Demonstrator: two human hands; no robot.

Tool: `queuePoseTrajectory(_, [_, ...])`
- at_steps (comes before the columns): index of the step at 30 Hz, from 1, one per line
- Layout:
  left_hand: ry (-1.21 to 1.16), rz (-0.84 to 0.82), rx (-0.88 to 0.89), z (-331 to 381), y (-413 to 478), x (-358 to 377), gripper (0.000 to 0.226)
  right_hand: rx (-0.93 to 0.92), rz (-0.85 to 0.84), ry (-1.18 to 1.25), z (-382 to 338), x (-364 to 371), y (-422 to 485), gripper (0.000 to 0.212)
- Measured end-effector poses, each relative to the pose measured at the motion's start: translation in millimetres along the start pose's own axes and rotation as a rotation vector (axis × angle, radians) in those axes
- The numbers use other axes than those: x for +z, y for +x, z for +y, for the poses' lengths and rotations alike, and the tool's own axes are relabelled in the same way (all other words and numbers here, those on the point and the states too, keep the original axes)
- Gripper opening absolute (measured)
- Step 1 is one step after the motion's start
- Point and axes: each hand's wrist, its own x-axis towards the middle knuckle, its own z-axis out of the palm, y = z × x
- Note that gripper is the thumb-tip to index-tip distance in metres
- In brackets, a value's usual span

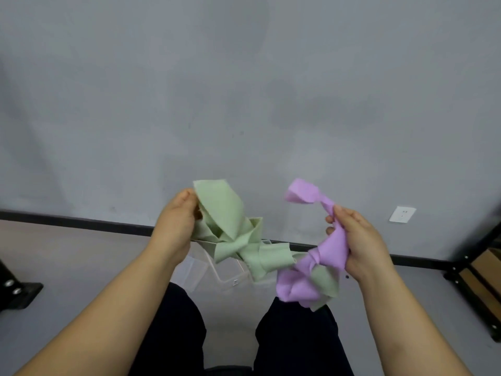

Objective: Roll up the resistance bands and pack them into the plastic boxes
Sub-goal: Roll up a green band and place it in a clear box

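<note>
Hidden behind the tangled green band (225,210) and purple band (334,245): far rim and right side of the plastic box (225,272). Blurred up and right of the box: the purple tip. Cut off far right of the box: black rack (458,270).

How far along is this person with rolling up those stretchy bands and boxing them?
Done: nothing yet. Neither band is rolled, and no roll shows in the clear plastic box on the floor. In hand: the left hand grips the green band and the right hand grips the purple band, with the two knotted together between them. Left: untangle, roll each, pack both.
</note>
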Motion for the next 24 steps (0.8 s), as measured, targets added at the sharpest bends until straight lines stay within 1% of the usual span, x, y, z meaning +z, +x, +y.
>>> queuePoseTrajectory(2, [-0.044, 0.094, -0.056, -1, 3, -3, 0.021, 0.041, 0.05, 0.072, 6, -2, 5, 0.015])
queuePoseTrajectory(4, [-0.074, 0.128, -0.083, -1, 3, 0, 0.023, 0.053, 0.055, -0.025, 16, 1, 7, 0.013])
queuePoseTrajectory(8, [-0.139, 0.094, -0.09, 3, -1, 13, 0.023, 0.023, -0.006, -0.352, 32, 10, 5, 0.008])
queuePoseTrajectory(9, [-0.16, 0.078, -0.098, 6, -1, 16, 0.021, 0.0, -0.046, -0.46, 35, 11, 4, 0.01])
queuePoseTrajectory(11, [-0.182, 0.05, -0.117, 11, -2, 25, 0.019, -0.085, -0.132, -0.769, 40, 15, 1, 0.017])
queuePoseTrajectory(12, [-0.195, 0.043, -0.125, 14, -2, 29, 0.019, -0.137, -0.176, -0.88, 41, 17, -2, 0.023])
queuePoseTrajectory(13, [-0.205, 0.039, -0.132, 16, -1, 33, 0.019, -0.178, -0.225, -0.914, 40, 20, -7, 0.029])
queuePoseTrajectory(14, [-0.215, 0.033, -0.139, 17, -1, 36, 0.019, -0.177, -0.286, -0.87, 38, 23, -12, 0.033])
queuePoseTrajectory(15, [-0.225, 0.027, -0.149, 18, -1, 39, 0.019, -0.129, -0.363, -0.763, 35, 27, -17, 0.034])
queuePoseTrajectory(17, [-0.245, 0.01, -0.154, 18, 0, 44, 0.018, 0.008, -0.523, -0.542, 33, 34, -24, 0.045])
queuePoseTrajectory(19, [-0.228, 0.008, -0.137, 16, 0, 47, 0.018, 0.056, -0.594, -0.483, 37, 38, -25, 0.055])
queuePoseTrajectory(20, [-0.224, 0.011, -0.128, 14, 0, 47, 0.019, 0.052, -0.602, -0.482, 38, 40, -26, 0.052])
queuePoseTrajectory(21, [-0.227, 0.008, -0.12, 13, 0, 47, 0.019, 0.042, -0.582, -0.48, 38, 43, -26, 0.044])
queuePoseTrajectory(22, [-0.235, -0.002, -0.114, 11, 0, 45, 0.02, 0.035, -0.535, -0.44, 38, 44, -25, 0.031])
queuePoseTrajectory(23, [-0.235, -0.017, -0.108, 10, -1, 42, 0.02, 0.046, -0.477, -0.355, 37, 46, -22, 0.019])
queuePoseTrajectory(24, [-0.223, -0.035, -0.102, 9, -2, 39, 0.02, 0.073, -0.424, -0.234, 34, 46, -20, 0.015])
